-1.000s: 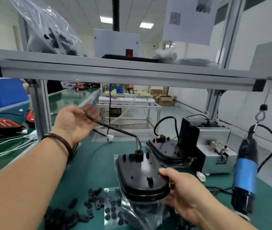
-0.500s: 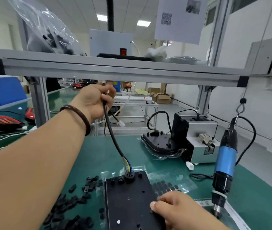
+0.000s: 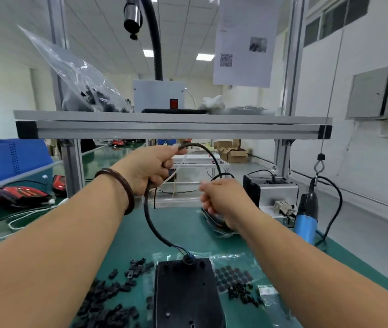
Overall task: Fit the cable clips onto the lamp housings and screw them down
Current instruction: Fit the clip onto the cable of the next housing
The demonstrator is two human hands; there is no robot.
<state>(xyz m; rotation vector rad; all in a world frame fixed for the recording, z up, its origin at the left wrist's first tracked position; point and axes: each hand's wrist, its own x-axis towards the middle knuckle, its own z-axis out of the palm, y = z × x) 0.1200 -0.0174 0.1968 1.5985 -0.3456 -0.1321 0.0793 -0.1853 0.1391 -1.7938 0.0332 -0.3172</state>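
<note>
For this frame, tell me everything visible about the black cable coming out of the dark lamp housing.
The black round-sheathed cable looks like rubbery plastic. It leaves the far end of the flat black lamp housing, where thin coloured wires show, curves up off the bench to the left hand, which grips it, then arcs over towards the right hand. That hand is blurred, so contact there cannot be told.

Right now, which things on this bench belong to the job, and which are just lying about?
In the job: lamp housing; its cable, gripped by the left hand; cable clips heaped beside the housing; hanging screwdriver.

Lying about: red lamps; blue crate; bag of parts on the shelf; cardboard boxes far behind.
</note>
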